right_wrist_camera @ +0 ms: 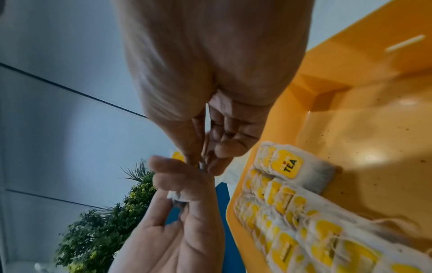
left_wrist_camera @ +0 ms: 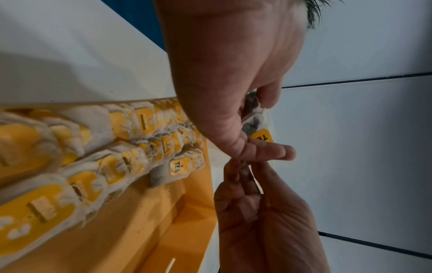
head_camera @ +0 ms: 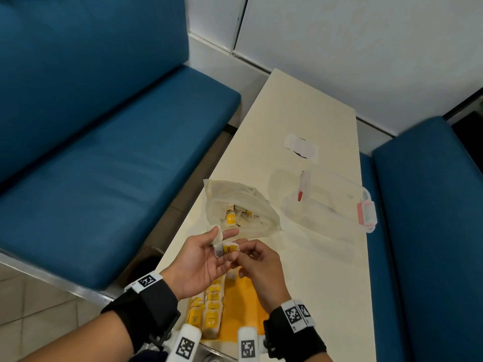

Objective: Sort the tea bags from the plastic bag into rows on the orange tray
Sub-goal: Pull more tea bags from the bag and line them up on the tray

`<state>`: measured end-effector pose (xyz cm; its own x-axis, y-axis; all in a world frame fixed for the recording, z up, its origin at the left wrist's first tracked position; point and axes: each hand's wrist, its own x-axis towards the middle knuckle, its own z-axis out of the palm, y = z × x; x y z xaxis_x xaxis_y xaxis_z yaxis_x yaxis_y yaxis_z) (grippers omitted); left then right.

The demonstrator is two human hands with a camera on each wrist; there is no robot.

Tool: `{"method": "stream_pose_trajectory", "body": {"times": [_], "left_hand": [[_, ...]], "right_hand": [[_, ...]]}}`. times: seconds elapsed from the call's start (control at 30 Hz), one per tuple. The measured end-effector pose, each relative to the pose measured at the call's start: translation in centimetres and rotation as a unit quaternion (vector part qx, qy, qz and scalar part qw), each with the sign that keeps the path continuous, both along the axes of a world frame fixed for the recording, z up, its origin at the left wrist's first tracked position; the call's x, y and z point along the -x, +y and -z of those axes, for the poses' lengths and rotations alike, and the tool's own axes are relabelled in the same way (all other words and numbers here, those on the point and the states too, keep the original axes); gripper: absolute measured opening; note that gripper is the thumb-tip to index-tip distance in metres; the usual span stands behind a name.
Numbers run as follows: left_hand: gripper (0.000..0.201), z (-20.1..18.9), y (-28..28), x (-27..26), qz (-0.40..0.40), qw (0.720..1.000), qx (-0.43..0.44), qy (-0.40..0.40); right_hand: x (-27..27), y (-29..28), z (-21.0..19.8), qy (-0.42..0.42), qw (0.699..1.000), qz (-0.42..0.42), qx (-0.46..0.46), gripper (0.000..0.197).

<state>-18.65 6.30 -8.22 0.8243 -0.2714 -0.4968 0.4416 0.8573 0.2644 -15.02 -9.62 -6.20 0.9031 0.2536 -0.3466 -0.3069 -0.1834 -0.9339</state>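
- Both hands are working one tea bag above the near end of the orange tray: the left hand lies palm up with the bag across its fingers and its thumb on the paper, and the right hand pinches at the bag's edge.
- Two rows of tea bags already sit along the tray's left side.
- The plastic bag on the counter isn't empty.
- I think the right hand is tugging the string or tag loose, but it's hidden behind fingers.
- Tip: flatten it, label up, then tuck it at the end of a row, overlapping like the others.
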Motion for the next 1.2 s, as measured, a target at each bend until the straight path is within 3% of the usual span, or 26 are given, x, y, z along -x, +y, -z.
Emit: {"method": "stream_pose_trajectory", "body": {"times": [0.1,0.27,0.37,0.43,0.6,0.73,0.93,1.07,1.2], "left_hand": [[0.048,-0.2,0.1,0.0,0.016,0.999,-0.030,-0.009],[0.044,-0.4,1.7,-0.2,0.052,0.978,-0.203,-0.013],[0.039,-0.4,2.4,-0.1,0.055,0.958,-0.282,-0.024],[0.038,-0.6,2.5,0.1,0.069,0.935,-0.343,-0.060],[0.040,-1.3,1.9,0.5,0.149,0.880,-0.405,-0.198],[0.038,-1.1,1.4,0.3,0.182,0.862,-0.408,-0.241],[0.036,-0.9,1.4,0.1,0.177,0.856,-0.424,-0.239],[0.033,-0.9,1.4,0.1,0.161,0.881,-0.381,-0.230],[0.032,-0.9,1.4,0.2,0.154,0.886,-0.375,-0.226]], "right_hand": [[-0.1,-0.2,-0.4,-0.032,0.999,-0.013,0.022,0.009],[-2.4,-2.1,-3.1,-0.080,0.994,-0.054,0.043,0.008],[-3.7,-2.8,-3.2,-0.134,0.954,-0.143,0.227,0.014],[-4.1,-3.2,-2.8,-0.137,0.942,-0.152,0.268,0.017],[-4.0,-3.6,-3.2,-0.081,0.968,-0.142,0.191,0.010],[-3.4,-3.0,-3.7,-0.057,0.982,-0.142,0.108,0.009],[-3.3,-3.0,-3.4,-0.054,0.989,-0.115,0.077,0.010],[-3.2,-3.2,-3.1,-0.009,0.992,-0.107,0.058,0.008],[-3.4,-3.3,-2.7,0.013,0.993,-0.110,0.037,0.013]]}}
